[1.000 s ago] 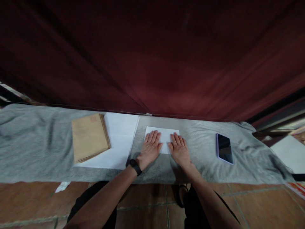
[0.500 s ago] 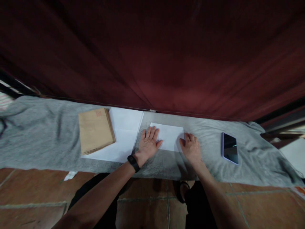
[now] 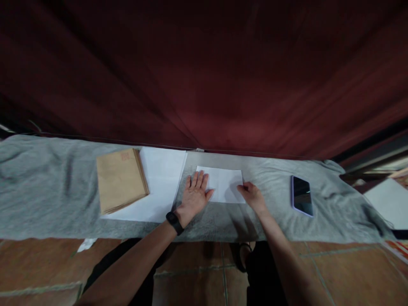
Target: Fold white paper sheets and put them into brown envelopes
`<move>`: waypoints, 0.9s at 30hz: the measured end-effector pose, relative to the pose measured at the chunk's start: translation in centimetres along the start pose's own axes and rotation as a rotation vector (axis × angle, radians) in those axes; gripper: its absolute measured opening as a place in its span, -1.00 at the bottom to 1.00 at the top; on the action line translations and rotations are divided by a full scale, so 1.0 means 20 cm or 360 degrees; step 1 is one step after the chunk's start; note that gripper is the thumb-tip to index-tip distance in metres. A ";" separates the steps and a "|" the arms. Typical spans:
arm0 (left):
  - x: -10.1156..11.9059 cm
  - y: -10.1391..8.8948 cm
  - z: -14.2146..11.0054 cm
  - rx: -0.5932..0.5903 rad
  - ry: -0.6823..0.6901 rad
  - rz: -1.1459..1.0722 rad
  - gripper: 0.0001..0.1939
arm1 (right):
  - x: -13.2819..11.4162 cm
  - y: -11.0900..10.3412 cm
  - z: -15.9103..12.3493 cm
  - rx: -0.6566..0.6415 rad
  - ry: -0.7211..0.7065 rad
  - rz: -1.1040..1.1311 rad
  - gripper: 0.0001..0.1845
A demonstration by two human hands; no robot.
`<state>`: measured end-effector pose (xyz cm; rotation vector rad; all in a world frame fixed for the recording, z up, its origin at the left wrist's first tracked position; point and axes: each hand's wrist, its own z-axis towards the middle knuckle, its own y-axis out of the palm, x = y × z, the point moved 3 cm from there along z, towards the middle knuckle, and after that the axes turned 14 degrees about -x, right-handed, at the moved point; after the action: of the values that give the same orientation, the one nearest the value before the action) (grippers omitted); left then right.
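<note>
A small white sheet of paper [image 3: 225, 183], seemingly folded, lies flat on the grey cloth in front of me. My left hand [image 3: 195, 196] rests on its left end, palm down with fingers spread. At the right edge, my right hand [image 3: 252, 195] pinches the paper between thumb and curled fingers. Left of my left hand lie larger white sheets [image 3: 164, 178], partly covered by a stack of brown paper envelopes [image 3: 121, 180] with a faint red mark near the top.
A phone [image 3: 302, 195] in a purple case lies on the grey cloth [image 3: 277, 170], right of my right hand. Behind the cloth-covered surface hangs a dark red curtain [image 3: 216, 93]. A white flat thing [image 3: 389, 204] is at the far right. Below are brown floor tiles [image 3: 191, 280].
My right hand's fingers have closed from lying on the paper's right end to pinching its edge. The left hand stays flat on the paper. The view has shifted slightly.
</note>
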<state>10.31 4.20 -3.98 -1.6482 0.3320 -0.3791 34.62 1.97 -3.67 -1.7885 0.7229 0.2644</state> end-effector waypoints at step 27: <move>0.18 0.04 0.08 0.0108 0.0287 -0.0135 -0.39 | -0.02 -0.02 0.04 -0.0207 -0.0022 -0.0006 -0.81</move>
<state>14.24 4.11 -4.65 -1.5688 0.3804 -0.5992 34.64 2.86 -3.44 -1.9094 0.7059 0.3270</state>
